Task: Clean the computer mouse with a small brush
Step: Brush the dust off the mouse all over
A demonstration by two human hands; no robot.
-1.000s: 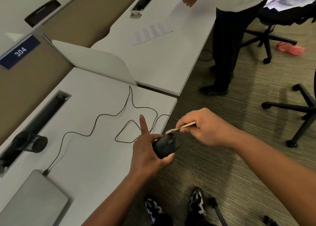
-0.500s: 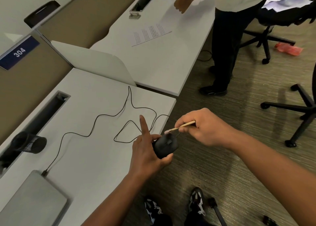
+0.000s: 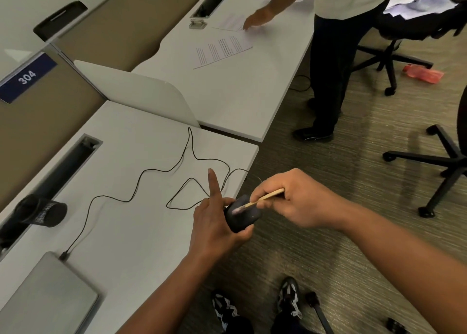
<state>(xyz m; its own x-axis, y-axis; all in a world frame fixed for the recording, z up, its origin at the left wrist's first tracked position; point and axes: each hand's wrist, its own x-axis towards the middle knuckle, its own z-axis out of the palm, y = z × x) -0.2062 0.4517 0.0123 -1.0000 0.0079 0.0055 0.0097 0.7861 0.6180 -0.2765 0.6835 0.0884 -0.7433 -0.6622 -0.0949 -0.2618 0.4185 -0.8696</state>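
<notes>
Just beyond the near corner of a white desk (image 3: 106, 232), a person cleaned a black computer mouse (image 3: 240, 215) in mid-air, above carpet rather than desktop. The left hand (image 3: 214, 222) gripped the mouse from its nine o'clock side, thumb beneath and index finger pointing straight up toward twelve o'clock, apparently to leave the top shell bare. The right hand (image 3: 298, 199), arriving from three o'clock, pinched the wooden handle of a small brush (image 3: 255, 202) between curled fingers and thumb, its pale bristle tip resting on the shell. Holding the mouse off the desk seemingly let loosened dust drop to the floor and freed both wrists to turn.

The mouse's thin black cable (image 3: 151, 172) snaked in slack loops across the desk toward ten o'clock and down to a closed grey laptop (image 3: 50, 298) at seven o'clock; that slack appeared to allow some tilting before any pull on the plug. A dark mesh cup (image 3: 43, 212) lay tipped at nine o'clock beside a cable slot (image 3: 63, 172), well apart from the work. At one o'clock a second person (image 3: 341, 43) stood by the neighbouring desk (image 3: 240, 93), reaching over a printed sheet (image 3: 222, 49), with office chair bases (image 3: 444, 161) at two and three o'clock. Open carpet lay beneath and to the right.
</notes>
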